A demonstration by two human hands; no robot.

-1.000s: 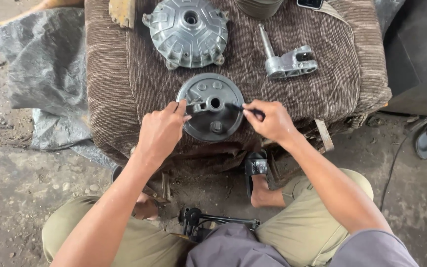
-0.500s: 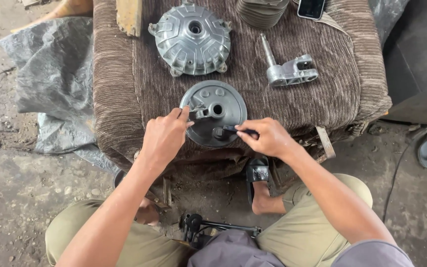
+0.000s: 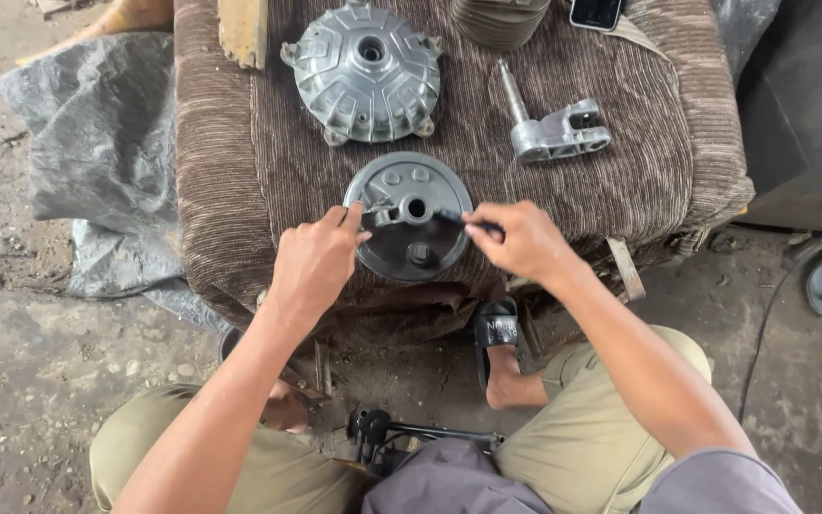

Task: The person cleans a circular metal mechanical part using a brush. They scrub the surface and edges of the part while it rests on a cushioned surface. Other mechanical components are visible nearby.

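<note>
- Fingers of my left hand [image 3: 314, 266] pinch the left rim of the round dark metal plate [image 3: 411, 217], steadying it; nothing else is in that hand.
- Right hand [image 3: 523, 244] is closed around a thin dark tool [image 3: 451, 219], its tip laid toward the plate's centre hole; what kind of tool it is I cannot tell.
- Plate lies flat near the front edge of the brown ribbed cushion [image 3: 221, 190], just in front of my knees, between my two hands.
- Behind it sits the silver finned hub [image 3: 365, 72], apart from the plate; to the right lies a silver bracket with a shaft [image 3: 554, 128], untouched.
- Step in hand, as I judge it: working at the small fittings around the centre hole while the other hand holds the plate from turning.
- Next move, I reckon, calls for a firm left grip and a careful tool tip, since the plate rests on soft cloth and could rock or slide.
</note>
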